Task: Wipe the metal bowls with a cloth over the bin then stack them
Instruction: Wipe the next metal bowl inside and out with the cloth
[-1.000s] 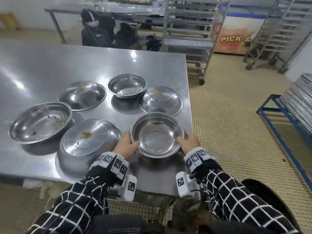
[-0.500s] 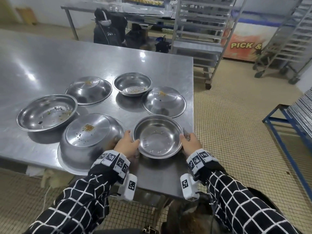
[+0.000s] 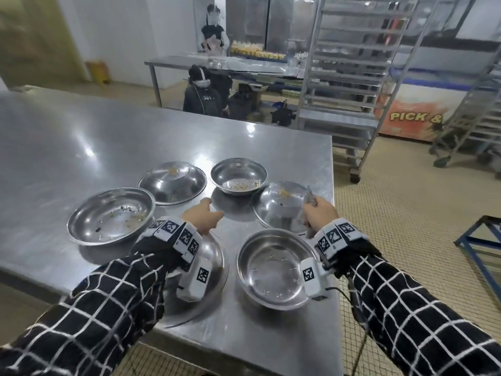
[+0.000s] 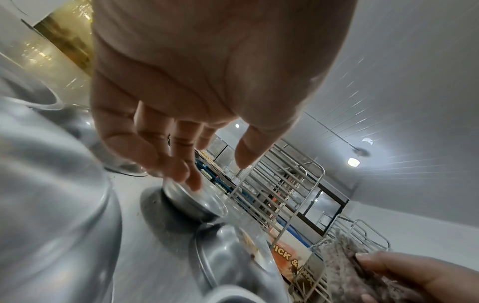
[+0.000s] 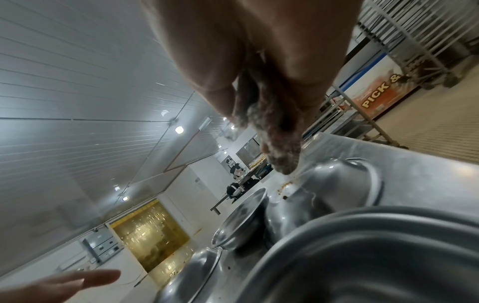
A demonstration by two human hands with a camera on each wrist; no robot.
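Banner (image 3: 414,118) reads "PICK &"; right hand (image 3: 321,215) grips cloth (image 4: 344,266).

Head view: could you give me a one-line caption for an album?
Right hand grips a cloth while the open left hand reaches over soiled metal bowls.

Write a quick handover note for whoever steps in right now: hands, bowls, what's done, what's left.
Left hand: open, holding nothing, above the table.
Right hand: grips the cloth.
Clean bowl sits upright at the near edge. Five dirty bowls remain: two upright, three upturned.
No bin visible.
Left: wipe those five, stack all.
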